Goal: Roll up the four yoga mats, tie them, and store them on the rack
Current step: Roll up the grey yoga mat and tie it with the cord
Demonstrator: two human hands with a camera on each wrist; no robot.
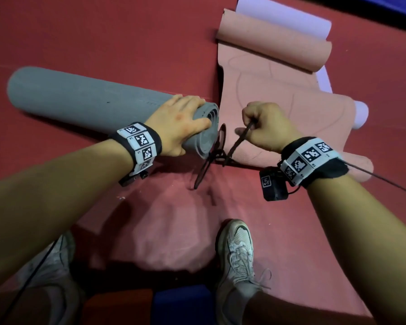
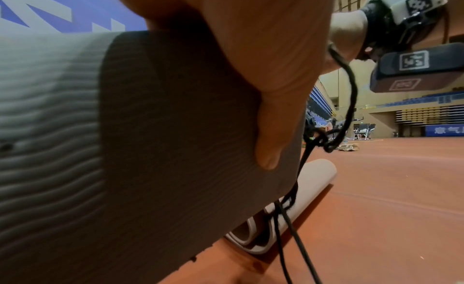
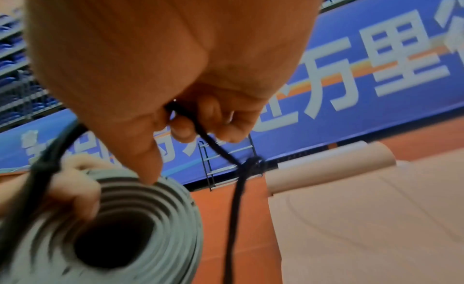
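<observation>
A grey yoga mat (image 1: 80, 102) lies rolled up on the red floor. My left hand (image 1: 181, 124) grips its right end, fingers over the top and thumb on the spiral face (image 3: 125, 228). To its right, my right hand (image 1: 258, 123) is curled into a fist and pinches a black cord (image 1: 238, 141). The cord runs down to a knotted tangle of loops (image 1: 217, 157) just beyond the mat's end. In the right wrist view the cord (image 3: 213, 145) passes between my curled fingers (image 3: 185, 127). In the left wrist view my thumb (image 2: 271, 129) presses on the grey mat (image 2: 150, 149).
A pink mat (image 1: 267, 90) lies half unrolled to the right, curled at both ends, over a lavender mat (image 1: 281, 15). My white shoes (image 1: 238, 252) stand near the bottom. A wire rack (image 3: 226, 165) stands far off against a blue banner (image 3: 376, 69).
</observation>
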